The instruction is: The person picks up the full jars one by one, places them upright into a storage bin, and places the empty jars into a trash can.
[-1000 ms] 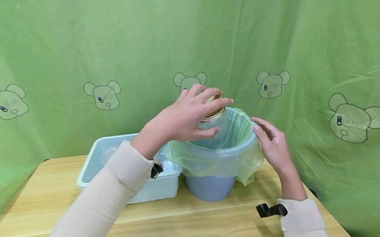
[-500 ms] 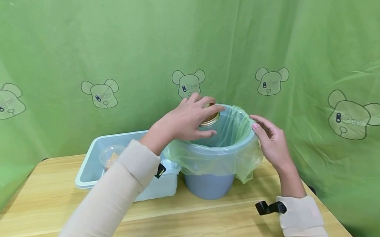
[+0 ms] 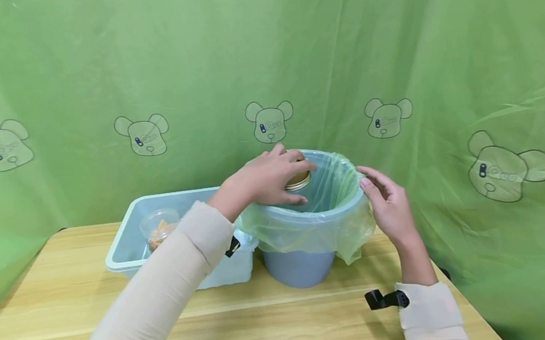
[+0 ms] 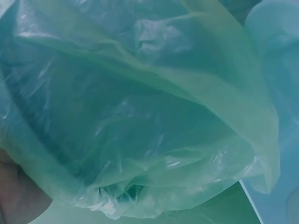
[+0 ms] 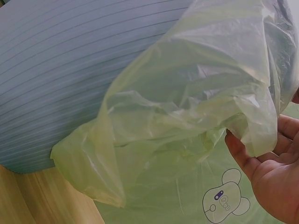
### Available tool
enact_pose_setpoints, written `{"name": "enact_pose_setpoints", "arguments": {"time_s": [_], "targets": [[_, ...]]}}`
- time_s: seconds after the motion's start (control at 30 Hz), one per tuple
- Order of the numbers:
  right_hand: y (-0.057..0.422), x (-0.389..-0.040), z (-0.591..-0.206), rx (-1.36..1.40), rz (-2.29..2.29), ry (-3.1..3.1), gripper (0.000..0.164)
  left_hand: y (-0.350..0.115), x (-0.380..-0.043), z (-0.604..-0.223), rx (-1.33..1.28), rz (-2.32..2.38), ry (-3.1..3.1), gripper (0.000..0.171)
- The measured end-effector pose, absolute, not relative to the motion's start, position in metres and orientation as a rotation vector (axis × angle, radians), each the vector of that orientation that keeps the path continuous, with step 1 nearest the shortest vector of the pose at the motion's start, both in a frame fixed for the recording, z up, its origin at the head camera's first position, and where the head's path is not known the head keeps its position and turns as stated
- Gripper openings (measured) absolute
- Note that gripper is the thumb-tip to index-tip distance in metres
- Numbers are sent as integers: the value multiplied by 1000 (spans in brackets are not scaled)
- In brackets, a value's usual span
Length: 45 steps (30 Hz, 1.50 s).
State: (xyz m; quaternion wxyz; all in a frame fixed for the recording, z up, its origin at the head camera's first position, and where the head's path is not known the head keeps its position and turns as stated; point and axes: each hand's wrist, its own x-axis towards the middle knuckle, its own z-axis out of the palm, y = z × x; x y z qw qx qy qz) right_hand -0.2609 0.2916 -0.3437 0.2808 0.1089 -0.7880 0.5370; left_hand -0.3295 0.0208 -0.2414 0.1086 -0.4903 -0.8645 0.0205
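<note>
My left hand (image 3: 270, 178) holds a clear jar with a gold lid (image 3: 300, 181) from above, fingers spread round the lid. The jar is inside the mouth of a blue trash bin (image 3: 300, 267), its lower part hidden by the hand and the rim. A thin green trash bag (image 3: 309, 235) lines the bin and hangs over its edge. On the bin's right side my right hand (image 3: 390, 205) grips the rim, thumb and fingers on the bag. The right wrist view shows the right hand (image 5: 275, 163) at the bag's folded edge. The left wrist view is mostly filled by bag (image 4: 140, 116).
Left of the bin stands a light blue plastic basin (image 3: 228, 271), holding clear plastic tubs (image 3: 159, 220) with orange-yellow pieces in them. My left forearm passes over its front. Both stand on a wooden table (image 3: 250, 333), with a green curtain (image 3: 201, 61) behind and at the sides.
My left hand has lowered the jar into the bin and shifted slightly left. The right hand keeps its place on the rim. More of the tubs in the basin shows.
</note>
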Motion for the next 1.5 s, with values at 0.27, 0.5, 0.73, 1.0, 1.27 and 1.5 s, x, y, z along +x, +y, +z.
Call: {"name": "enact_pose_setpoints", "arguments": {"time_s": [0.27,0.5,0.73,1.0,1.27,1.5], "targets": [[287,-263,-345,312,1449,-2091,41,18,-332,-245,-1443,75,-2540,77],[286,-265,-344,324,1449,-2105,42,15,-329,-243,-1417,60,-2562,77],[289,-266,-346,324,1456,-2126,43,11,-327,-241,-1393,38,-2568,74],[296,-268,-346,304,1429,-2149,44,-1,-326,-236,-1321,-34,-2564,66],[301,-265,-344,318,1370,-2206,47,-26,-320,-238,-1228,-167,-2576,65],[306,-258,-334,333,1149,-2285,48,-52,-311,-249,-1131,-239,-2581,64]]}}
